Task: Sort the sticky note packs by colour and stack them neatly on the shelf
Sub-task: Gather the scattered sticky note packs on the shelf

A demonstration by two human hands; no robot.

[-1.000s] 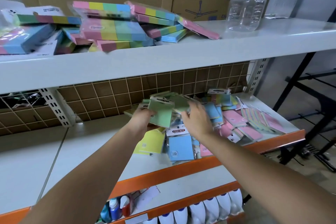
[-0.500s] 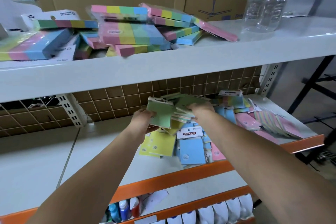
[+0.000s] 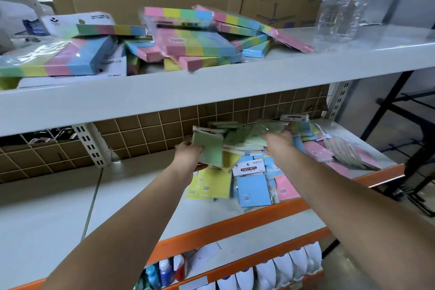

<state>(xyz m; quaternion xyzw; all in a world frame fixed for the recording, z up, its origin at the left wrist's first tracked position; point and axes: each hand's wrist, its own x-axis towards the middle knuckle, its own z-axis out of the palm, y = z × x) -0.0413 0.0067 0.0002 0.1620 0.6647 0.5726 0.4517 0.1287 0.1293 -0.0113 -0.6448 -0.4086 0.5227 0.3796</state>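
Hands deep in a jumbled heap of sticky note packs on the middle shelf (image 3: 131, 198) of a storeroom rack. Left hand (image 3: 188, 156) curled round the lower edge of a green pack (image 3: 208, 149), held upright just left of the heap; right hand (image 3: 279, 143) laid over a loose fan of more green packs (image 3: 244, 135) at the back, fingers hidden among them, grip impossible to tell. Yellow packs (image 3: 213, 183), a blue pack (image 3: 253, 192) under a "STICKY NOTE" header card, and pink packs (image 3: 316, 150) lying mixed toward the orange front rail, unsorted. Probably light, thin and fairly stiff, but wrapped in glossy film and likely slippery in a pile; best pinched across the flat faces near an edge, or squared between both palms, not lifted by the flimsy header. Against half a second earlier, little changed: same green pack in the left hand at much the same height, right hand reaching a touch further right over the green fan, rest of the heap undisturbed. Striped multicolour blocks (image 3: 195, 41) and a clear bottle (image 3: 341, 7) on the upper shelf, spray bottles (image 3: 166, 272) below.
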